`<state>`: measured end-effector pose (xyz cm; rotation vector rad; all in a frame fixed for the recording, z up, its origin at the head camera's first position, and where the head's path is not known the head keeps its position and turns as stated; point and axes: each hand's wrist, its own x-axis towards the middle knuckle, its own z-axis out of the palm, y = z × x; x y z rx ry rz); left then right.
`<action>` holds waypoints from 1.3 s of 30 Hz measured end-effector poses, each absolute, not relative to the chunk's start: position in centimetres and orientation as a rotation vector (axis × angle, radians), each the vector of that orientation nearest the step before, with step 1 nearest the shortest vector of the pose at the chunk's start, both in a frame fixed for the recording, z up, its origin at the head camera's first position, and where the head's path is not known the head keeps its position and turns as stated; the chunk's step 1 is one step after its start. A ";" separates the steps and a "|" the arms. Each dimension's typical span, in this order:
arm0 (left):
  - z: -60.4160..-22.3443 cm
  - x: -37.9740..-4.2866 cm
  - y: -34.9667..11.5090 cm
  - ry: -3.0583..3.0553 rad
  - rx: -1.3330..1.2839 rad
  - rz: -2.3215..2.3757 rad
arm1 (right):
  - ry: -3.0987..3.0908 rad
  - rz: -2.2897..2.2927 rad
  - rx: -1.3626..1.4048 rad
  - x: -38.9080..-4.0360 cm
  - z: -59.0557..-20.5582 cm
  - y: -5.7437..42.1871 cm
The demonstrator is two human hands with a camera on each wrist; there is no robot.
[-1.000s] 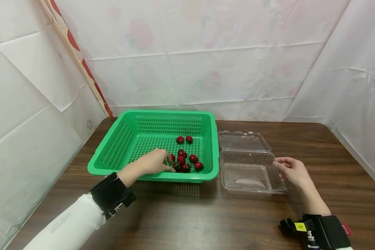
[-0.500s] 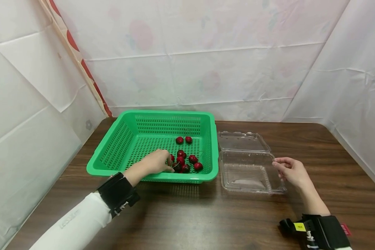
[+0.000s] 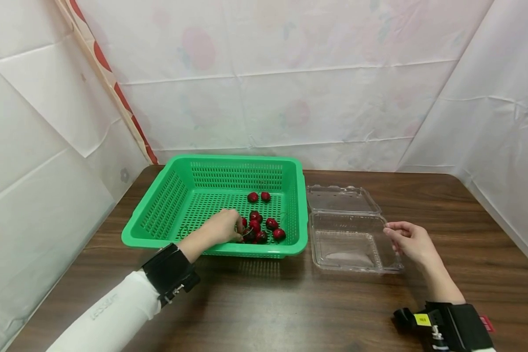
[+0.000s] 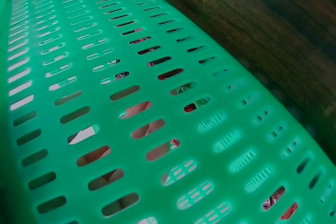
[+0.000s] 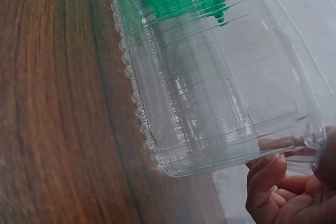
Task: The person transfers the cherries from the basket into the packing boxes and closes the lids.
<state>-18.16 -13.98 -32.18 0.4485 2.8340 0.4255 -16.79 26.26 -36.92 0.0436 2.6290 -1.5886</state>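
Observation:
My left hand reaches over the near rim into the green basket. Its fingers point down at the left edge of a cluster of dark red cherries, beside a dark cherry with a stem. Whether the fingertips hold a cherry is hidden; the left wrist view shows mostly the slotted basket wall. On the right, a clear plastic clamshell container lies with its lid folded back. My right hand pinches its right rim between thumb and fingers, also seen in the right wrist view.
Two cherries lie apart, farther back in the basket. The brown wood-grain table carries basket and container side by side, close together. White patterned sheeting hangs behind and at both sides.
My left hand has shifted slightly right and its fingers have drawn closer together at the cherries. The right hand and the container have stayed put.

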 end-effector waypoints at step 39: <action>-30.9 -15.7 -14.7 3.305 0.401 0.729 | 2.667 -1.559 0.050 -16.9 -37.0 26.2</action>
